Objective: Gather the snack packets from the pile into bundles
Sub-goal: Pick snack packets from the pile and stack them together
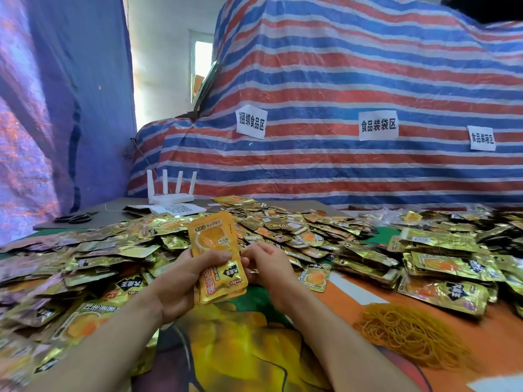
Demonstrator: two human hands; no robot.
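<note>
Left hand wraps packet stack upright, probably to square edges. Right hand curled at packet stack right edge, pinch unclear. Rubber bands wait right of packet stack.

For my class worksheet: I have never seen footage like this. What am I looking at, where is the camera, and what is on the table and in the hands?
No machine here: a person works bare-handed, and the single picture comes from a camera on their head, looking down. The left hand grips a stack of orange snack packets; the right hand sits at its edge, grip unclear. Loose packets cover the table, with a heap of rubber bands at the right and a white router behind.
</note>
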